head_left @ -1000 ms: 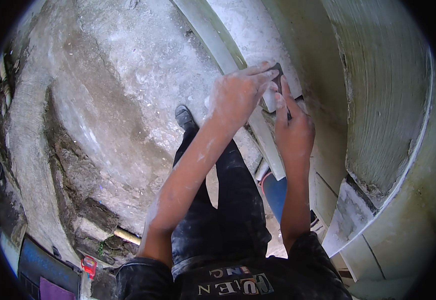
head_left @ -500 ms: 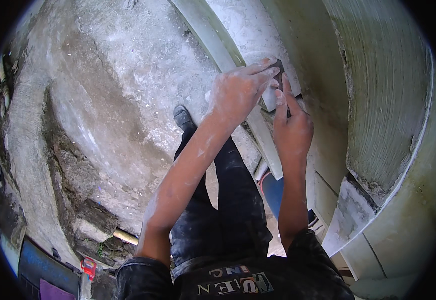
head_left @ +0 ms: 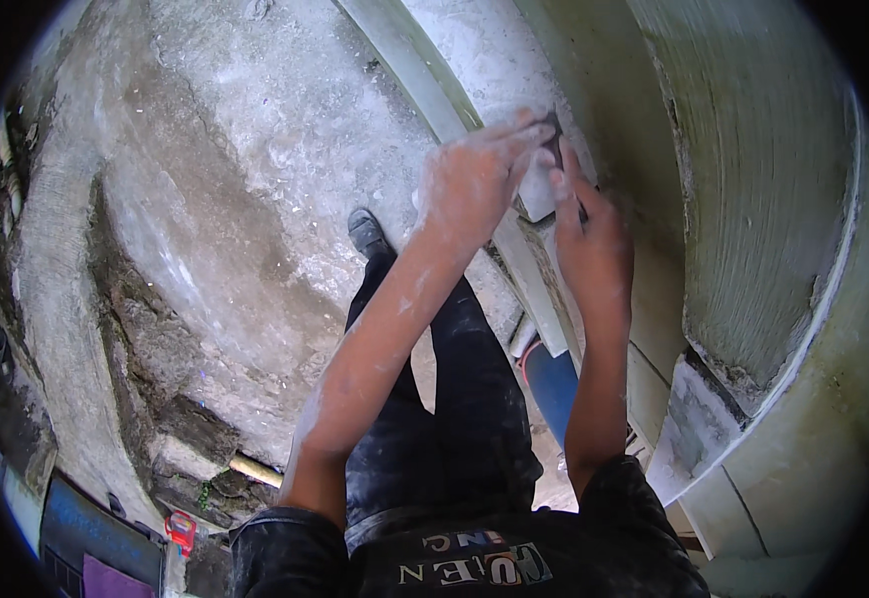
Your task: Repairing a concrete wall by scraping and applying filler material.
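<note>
In the head view, the left hand (head_left: 469, 184) reached in from the lower left, and its grip was closed on a small dark piece (head_left: 555, 145) at the fingertips. The right hand (head_left: 599, 229) came up from below on the other side, thumb and forefinger pressed to the same piece, so that its grip was closed too. The piece sat between the two sets of fingertips, over the lower part of a dusty white slab (head_left: 494, 60). Fingers covered most of it, and blur softened what showed, so its full shape and thickness could not be made out. A dark patch between the right thumb and forefinger may have belonged to it; that was hard to tell.

A long pale board (head_left: 409, 75) ran along the slab's left edge, its middle hidden behind the left hand and its top cut off. Below its near end stood a blue container (head_left: 554, 391) with a reddish rim, partly covered by the right forearm. A rough greenish wall (head_left: 753, 199) rose on the right. One dark shoe (head_left: 365, 232) showed on the dusty floor (head_left: 255, 249); the other was out of sight. At the lower left, a red object (head_left: 181, 531) was too small to identify, and a dark box-like thing (head_left: 100, 528) ran into the black rim.
</note>
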A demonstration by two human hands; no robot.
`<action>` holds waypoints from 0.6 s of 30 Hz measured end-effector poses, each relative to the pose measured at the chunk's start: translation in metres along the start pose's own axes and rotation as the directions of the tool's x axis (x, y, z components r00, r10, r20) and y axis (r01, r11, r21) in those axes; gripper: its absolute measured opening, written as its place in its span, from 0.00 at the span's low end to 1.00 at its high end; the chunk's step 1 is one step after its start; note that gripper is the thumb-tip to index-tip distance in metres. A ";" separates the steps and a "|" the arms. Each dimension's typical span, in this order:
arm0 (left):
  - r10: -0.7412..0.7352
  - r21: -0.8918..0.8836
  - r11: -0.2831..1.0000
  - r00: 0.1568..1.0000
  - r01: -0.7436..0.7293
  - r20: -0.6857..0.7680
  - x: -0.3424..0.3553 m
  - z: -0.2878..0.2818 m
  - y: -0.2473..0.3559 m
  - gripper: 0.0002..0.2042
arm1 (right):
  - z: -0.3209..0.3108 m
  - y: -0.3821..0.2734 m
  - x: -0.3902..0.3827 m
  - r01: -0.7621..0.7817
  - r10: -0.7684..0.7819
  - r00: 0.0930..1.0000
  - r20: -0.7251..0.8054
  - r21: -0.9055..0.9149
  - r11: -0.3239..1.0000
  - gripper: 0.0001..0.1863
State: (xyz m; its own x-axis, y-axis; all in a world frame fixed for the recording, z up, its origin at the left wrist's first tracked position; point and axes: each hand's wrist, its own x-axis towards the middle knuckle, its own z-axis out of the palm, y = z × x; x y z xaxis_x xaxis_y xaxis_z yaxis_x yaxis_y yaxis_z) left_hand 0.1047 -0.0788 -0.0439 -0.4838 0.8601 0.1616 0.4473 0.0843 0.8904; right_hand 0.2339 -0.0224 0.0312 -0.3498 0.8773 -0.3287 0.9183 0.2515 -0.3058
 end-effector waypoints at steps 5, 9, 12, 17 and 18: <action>-0.107 0.014 0.994 0.993 0.107 0.050 0.005 -0.007 0.009 0.16 | -0.002 -0.001 -0.001 -0.036 0.036 0.998 0.046 0.012 0.999 0.23; -0.081 -0.028 0.996 0.996 0.082 0.040 0.002 -0.008 0.010 0.16 | 0.000 0.011 -0.005 0.026 -0.027 1.000 0.010 0.062 0.998 0.23; -0.127 -0.011 0.992 0.990 0.127 0.058 0.002 -0.007 0.009 0.15 | -0.002 -0.001 -0.006 0.012 -0.012 1.000 0.013 0.018 1.000 0.23; -0.079 -0.039 0.996 0.996 0.081 0.049 -0.001 -0.004 0.006 0.15 | 0.000 0.001 -0.012 0.003 -0.005 1.000 -0.025 -0.066 0.998 0.24; -0.082 -0.043 0.995 0.995 0.085 0.054 0.000 -0.006 0.009 0.15 | -0.004 -0.003 -0.006 -0.022 0.022 1.000 0.008 -0.024 0.999 0.24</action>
State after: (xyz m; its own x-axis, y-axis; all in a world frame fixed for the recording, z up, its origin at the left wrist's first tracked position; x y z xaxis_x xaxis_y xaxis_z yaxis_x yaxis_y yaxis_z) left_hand 0.1039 -0.0809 -0.0337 -0.4779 0.8761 0.0645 0.3719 0.1352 0.9184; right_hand 0.2339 -0.0265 0.0372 -0.3306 0.8794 -0.3425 0.9299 0.2416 -0.2773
